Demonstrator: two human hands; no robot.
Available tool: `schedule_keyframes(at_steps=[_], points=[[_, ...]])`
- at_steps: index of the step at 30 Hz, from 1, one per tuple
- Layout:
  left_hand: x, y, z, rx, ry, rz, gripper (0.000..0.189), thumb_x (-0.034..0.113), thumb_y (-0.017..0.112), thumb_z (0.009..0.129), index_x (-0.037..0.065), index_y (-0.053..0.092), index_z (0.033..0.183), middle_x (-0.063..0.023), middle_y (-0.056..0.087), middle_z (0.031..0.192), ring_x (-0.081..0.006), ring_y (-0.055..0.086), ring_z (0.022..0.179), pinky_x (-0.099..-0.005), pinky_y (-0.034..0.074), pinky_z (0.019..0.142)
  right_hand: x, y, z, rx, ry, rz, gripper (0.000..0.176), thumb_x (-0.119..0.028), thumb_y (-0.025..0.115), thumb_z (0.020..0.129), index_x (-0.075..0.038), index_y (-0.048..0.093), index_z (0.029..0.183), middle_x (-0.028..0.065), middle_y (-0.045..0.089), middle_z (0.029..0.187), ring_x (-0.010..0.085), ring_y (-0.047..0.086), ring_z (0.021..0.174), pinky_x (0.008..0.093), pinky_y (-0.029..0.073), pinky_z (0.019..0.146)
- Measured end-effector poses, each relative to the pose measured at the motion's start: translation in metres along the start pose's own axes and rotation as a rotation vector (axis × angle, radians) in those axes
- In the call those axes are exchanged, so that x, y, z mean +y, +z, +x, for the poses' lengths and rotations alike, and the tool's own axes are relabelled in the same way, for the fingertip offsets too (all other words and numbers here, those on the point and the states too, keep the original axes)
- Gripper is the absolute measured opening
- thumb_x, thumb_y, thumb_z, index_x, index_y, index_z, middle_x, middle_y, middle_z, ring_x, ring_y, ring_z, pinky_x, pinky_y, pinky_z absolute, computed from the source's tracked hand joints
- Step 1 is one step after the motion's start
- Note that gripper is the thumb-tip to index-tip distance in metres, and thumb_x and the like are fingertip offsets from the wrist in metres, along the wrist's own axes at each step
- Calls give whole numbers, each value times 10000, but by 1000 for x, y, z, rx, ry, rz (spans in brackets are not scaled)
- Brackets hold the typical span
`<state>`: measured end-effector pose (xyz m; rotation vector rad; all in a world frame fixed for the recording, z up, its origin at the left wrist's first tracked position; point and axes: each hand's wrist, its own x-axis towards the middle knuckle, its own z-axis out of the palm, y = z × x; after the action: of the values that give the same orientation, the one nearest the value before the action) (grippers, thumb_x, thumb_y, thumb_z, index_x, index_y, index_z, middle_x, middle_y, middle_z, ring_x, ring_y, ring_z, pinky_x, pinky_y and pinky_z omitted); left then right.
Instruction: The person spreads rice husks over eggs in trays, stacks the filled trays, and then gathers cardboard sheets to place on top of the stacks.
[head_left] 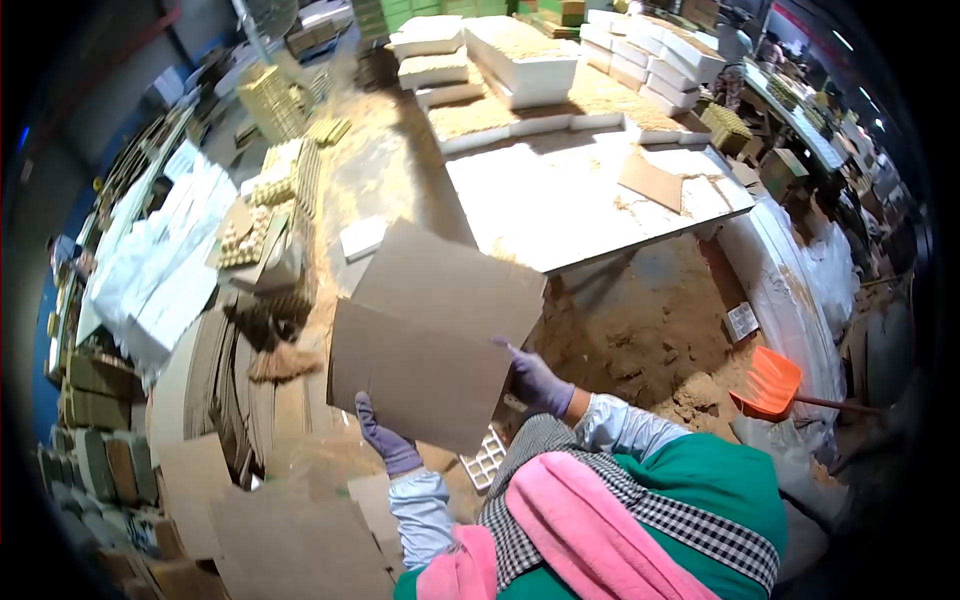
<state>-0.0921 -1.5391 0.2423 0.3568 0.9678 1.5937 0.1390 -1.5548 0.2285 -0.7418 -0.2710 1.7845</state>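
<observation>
In front of my body I hold a brown cardboard sheet (425, 355) with a crease across it and its far part angled upward. My left hand (388, 440), in a purple glove, grips the sheet's near left edge; the thumb lies in front and the other fingers are hidden behind. My right hand (538, 383), also gloved, grips the right edge, one digit lying over the face of the sheet. Below the sheet, between my hands, a white grid tray (485, 460) shows in part.
A white foam-like table (590, 200) stands ahead, bearing a loose cardboard piece (652, 182) and foam boxes (525, 75). An orange shovel (770, 382) lies at right near sandy material. Upright cardboard sheets (215, 385) and a broom (283, 362) are at left. Egg trays (280, 180) stand beyond.
</observation>
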Motion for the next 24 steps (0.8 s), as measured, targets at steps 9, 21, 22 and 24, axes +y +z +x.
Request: schedule_keyframes(at_steps=[9, 21, 22, 24], points=[[-96, 47, 127, -355, 81, 6, 343, 239, 460, 937, 26, 558, 1187, -89, 558, 1223, -186, 542, 1086, -341, 432, 953, -92, -48, 45, -19, -134, -444, 679, -602, 440, 873, -46, 483, 1261, 36, 567, 1207, 178, 535, 1085, 320, 406, 973], [-84, 252, 146, -471, 211, 770, 565, 214, 613, 859, 9, 387, 1335, -130, 416, 1345, -226, 401, 1231, -339, 314, 1038, -451, -25, 181, 160, -900, -161, 595, -434, 437, 943, -34, 341, 1373, 104, 448, 1337, 216, 401, 1250, 343, 294, 1072], [-90, 217, 147, -411, 141, 878, 539, 210, 616, 855, 7, 417, 1313, -129, 441, 1321, -227, 422, 1210, -333, 331, 1024, -498, -19, 200, 184, -985, -253, 578, -417, 438, 945, -32, 350, 1367, 103, 456, 1324, 212, 411, 1234, 338, 305, 1061], [-104, 139, 134, -235, -55, 1071, 494, 243, 633, 838, -9, 496, 1240, -151, 508, 1264, -241, 472, 1171, -327, 380, 979, -596, -15, 242, 265, -1102, -587, 545, -383, 440, 948, -27, 369, 1355, 101, 472, 1300, 203, 432, 1203, 329, 326, 1038]])
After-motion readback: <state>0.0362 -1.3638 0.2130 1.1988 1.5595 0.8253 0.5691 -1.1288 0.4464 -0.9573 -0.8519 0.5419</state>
